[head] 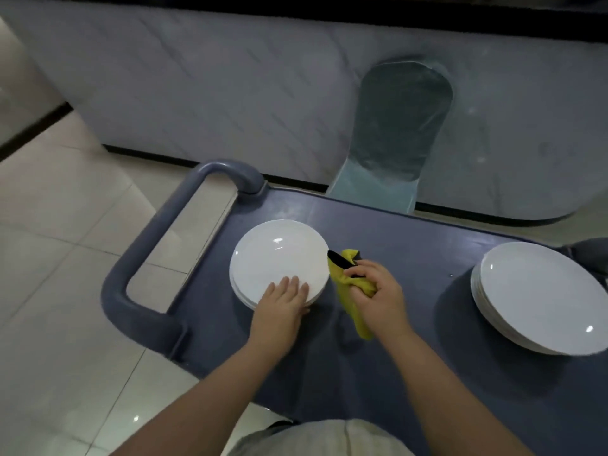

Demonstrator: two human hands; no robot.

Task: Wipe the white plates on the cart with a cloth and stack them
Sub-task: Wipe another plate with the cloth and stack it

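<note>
A stack of white plates [276, 258] stands at the left end of the dark blue cart top [394, 238]. My left hand [283, 304] rests flat on the near rim of its top plate, fingers straight. Just right of that stack, my right hand [378, 294] grips a yellow cloth [345, 278] with a black edge, held over the cart top beside the plate. A second stack of white plates [539, 294] sits at the right end of the cart, apart from both hands.
The cart's grey loop handle [158, 232] sticks out to the left over the tiled floor [59, 258]. A marbled counter front [230, 87] rises behind the cart. A pale blue chair back [398, 126] stands against it.
</note>
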